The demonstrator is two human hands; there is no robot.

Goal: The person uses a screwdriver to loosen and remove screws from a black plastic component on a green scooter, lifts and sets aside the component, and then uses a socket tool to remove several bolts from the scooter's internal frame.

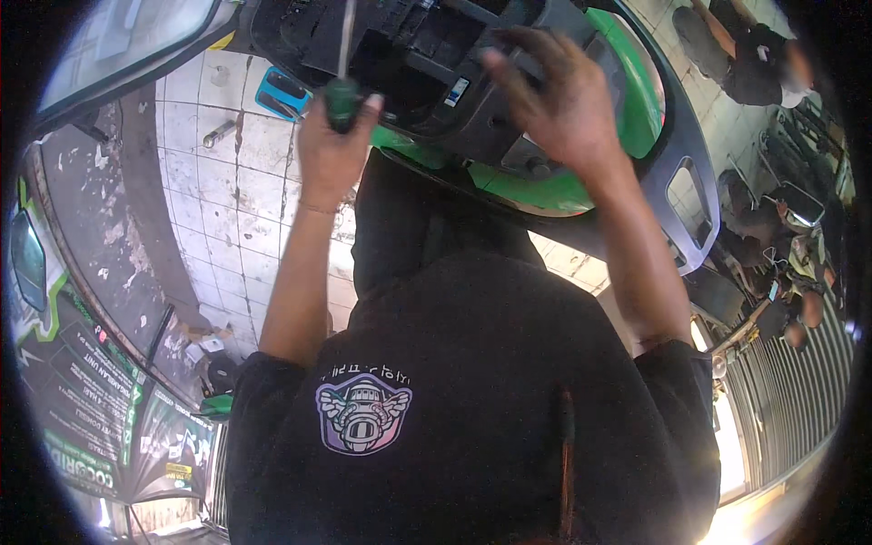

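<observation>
My left hand (331, 154) grips a screwdriver by its green handle (342, 105); the metal shaft points up over a black panel (418, 54) of a green-and-black scooter (643, 100). My right hand (563, 109) is over the right part of that panel, fingers apart and bent, with nothing visible in them; whether its fingertips touch the plastic I cannot tell. A small light rectangular piece (457, 92) sits on the panel between my hands.
On the tiled floor (209, 173) at left lie a blue-and-black object (278, 91) and a metal cylinder (221, 133). Banners (91, 409) stand lower left. A person (745, 54) is at upper right; other people (804, 300) and several dark objects are along the right.
</observation>
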